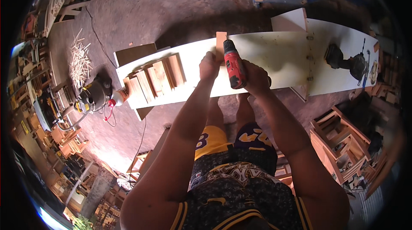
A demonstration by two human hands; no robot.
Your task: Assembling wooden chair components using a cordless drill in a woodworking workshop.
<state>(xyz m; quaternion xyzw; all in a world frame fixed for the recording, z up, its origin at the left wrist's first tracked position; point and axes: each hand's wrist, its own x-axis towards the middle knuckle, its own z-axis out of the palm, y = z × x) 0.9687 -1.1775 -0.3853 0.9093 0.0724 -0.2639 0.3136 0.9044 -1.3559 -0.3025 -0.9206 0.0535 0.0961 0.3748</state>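
My right hand (255,78) is wrapped round the grip of a red and black cordless drill (235,68), whose chuck points away from me over the white bench (279,54). Just left of the chuck, a small wooden block (221,41) lies across the far part of the bench top. The fingers of my left hand (209,65) are closed on the block's near end. Whether a bit sits in the chuck and touches the wood cannot be made out.
Several wood strips (156,77) lie at the bench's left. At the right rests a dark power tool (354,65). A vacuum-like machine (95,92), a pile of thin sticks (80,60) and a cable (98,37) are on the floor at left. A wooden frame (341,144) stands at right.
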